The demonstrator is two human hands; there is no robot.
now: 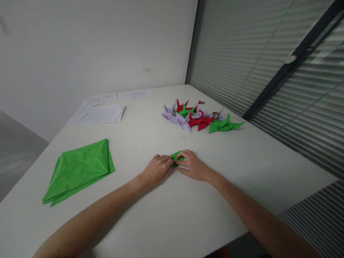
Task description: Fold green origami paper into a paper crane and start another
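A small folded piece of green paper (176, 155) lies on the white table between my two hands. My left hand (159, 167) grips its left side, fingers bent and pressed together on it. From the right, my right hand (191, 164) pinches the same paper with thumb and fingers. Much of the folded paper is hidden under the fingers, so its exact shape cannot be made out.
At the left lies a stack of creased green paper sheets (83, 166). Several red, green and lilac folded paper cranes (184, 121) sit together toward the back right. Printed papers (99, 114) rest at the back left. A window with blinds (242, 53) borders the right side.
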